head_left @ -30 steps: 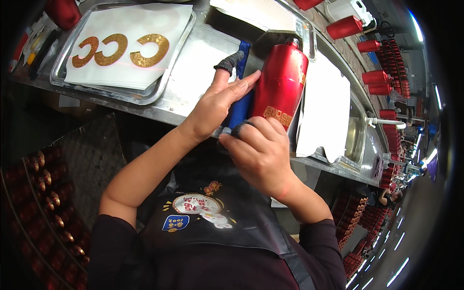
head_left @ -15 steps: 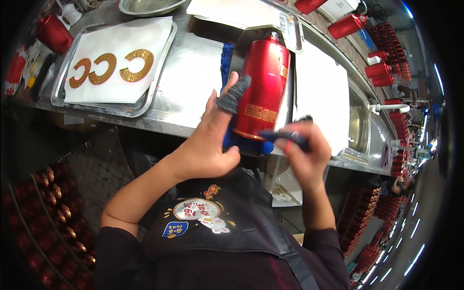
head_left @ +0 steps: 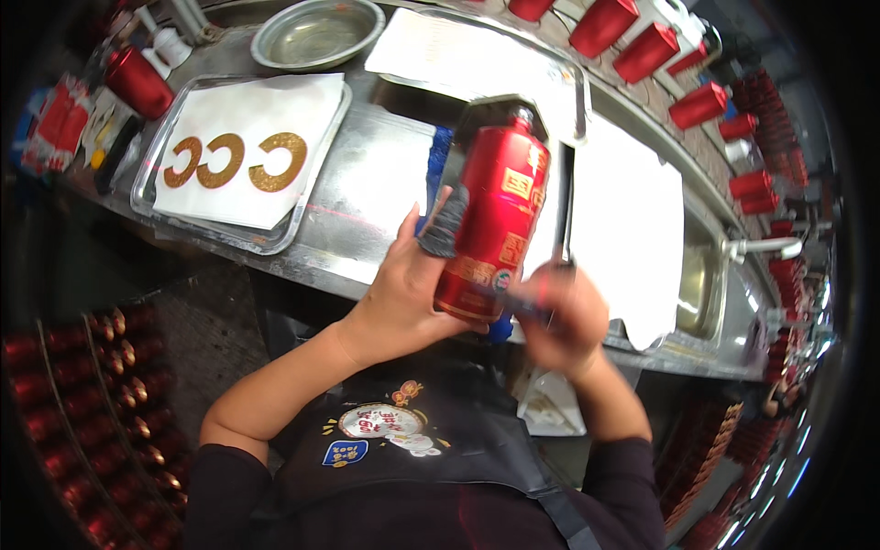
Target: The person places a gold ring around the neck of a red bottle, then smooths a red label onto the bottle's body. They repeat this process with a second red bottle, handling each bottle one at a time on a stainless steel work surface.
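Observation:
A shiny red bottle [head_left: 500, 206] with gold panels and a narrow metallic neck leans in a dark stand [head_left: 470, 119], its base toward me. My left hand [head_left: 403, 284] is closed around the bottle's lower left side; a dark covering wraps one finger. At the lower right of the bottle, my right hand [head_left: 568, 321] is closed on a slim dark tool [head_left: 527, 305], whose tip is at the gold pattern near the base. Motion blurs this hand and hides the tool's exact kind. Blue cloth [head_left: 440, 151] shows beside the stand.
On the left, a metal tray [head_left: 275, 240] bears white paper [head_left: 247, 206] with gold C-shaped pieces [head_left: 280, 162]. A metal bowl [head_left: 316, 37] sits behind. White sheets [head_left: 628, 211] lie right, beside a sink with a faucet [head_left: 765, 247]. More red bottles [head_left: 646, 52] line the far side.
The bottle has turned, bringing more gold panels into sight. My left hand now wraps its lower side. My right hand with the tool has moved slightly down and left. The view has shifted.

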A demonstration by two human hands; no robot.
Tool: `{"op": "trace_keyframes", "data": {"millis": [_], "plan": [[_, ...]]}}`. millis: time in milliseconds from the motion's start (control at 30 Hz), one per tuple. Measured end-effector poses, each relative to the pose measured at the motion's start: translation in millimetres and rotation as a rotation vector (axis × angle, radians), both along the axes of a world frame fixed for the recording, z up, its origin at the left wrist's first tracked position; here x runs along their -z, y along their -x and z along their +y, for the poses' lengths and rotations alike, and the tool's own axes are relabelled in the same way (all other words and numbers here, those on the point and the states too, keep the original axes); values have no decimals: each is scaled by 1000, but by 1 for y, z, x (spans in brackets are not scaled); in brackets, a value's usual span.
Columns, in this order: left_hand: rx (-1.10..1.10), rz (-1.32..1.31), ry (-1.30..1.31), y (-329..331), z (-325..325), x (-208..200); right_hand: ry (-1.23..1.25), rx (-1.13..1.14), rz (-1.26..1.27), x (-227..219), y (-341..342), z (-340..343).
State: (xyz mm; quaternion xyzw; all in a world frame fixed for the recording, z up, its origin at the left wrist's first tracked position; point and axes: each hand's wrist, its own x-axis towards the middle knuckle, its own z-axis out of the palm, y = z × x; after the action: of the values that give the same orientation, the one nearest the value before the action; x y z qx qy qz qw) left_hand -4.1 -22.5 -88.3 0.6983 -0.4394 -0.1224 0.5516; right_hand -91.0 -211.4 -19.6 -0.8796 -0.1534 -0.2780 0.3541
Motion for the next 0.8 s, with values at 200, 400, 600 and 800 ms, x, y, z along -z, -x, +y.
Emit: {"op": "trace_keyframes", "data": {"millis": [200,400,600,800], "plan": [[0,-274,-183,-10,5,-4,158,266,-346,0,-46,-32],[33,-182,-195,-14,11,2,-343,147,84,2,-12,-6],[54,-361,-290,-20,10,0,160,-19,-382,29,19,10],[-62,-451,-300,-7,8,-7,-929,687,237,93,78,26]]}}
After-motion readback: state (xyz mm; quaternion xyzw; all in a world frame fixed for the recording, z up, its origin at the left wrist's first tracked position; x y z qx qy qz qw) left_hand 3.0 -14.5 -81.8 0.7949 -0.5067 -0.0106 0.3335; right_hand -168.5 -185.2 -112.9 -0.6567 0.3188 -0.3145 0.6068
